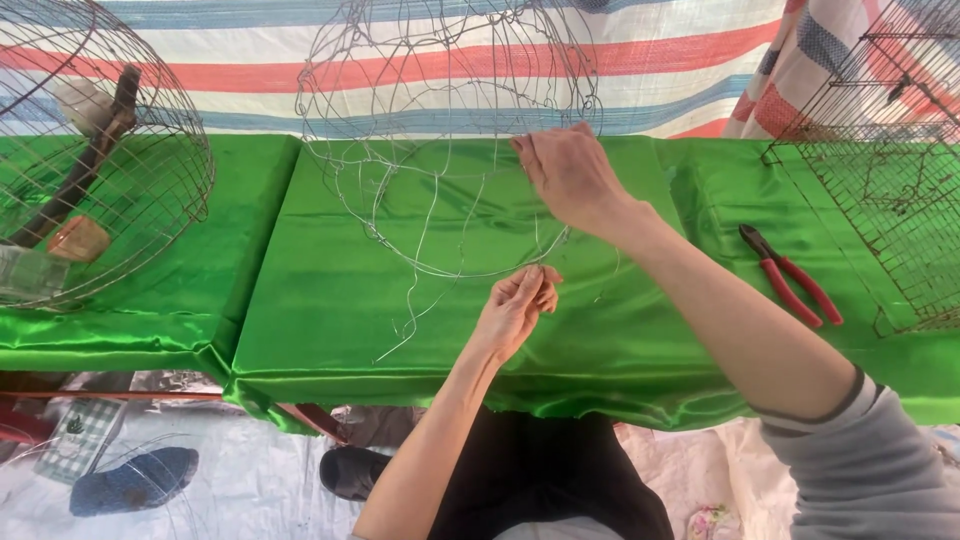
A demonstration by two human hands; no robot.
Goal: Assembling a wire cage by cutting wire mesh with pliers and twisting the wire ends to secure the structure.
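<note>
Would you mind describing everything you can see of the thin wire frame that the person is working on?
The wire frame is an unfinished, rounded cage-like shape of thin, pale, bare metal wire, with open irregular loops and a round hoop at its base. It stands on the green cloth of the table, rising in front of the striped tarpaulin. Loose wire ends trail toward the table edge. The right hand grips its right side, and the left hand pinches a strand at the hoop's near edge.

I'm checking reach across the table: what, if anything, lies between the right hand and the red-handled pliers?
Nothing visible. The right hand grips the wire frame; the pliers lie apart to its right, with only bare green cloth between. The left hand pinches a wire strand nearer the table's front edge.
</note>
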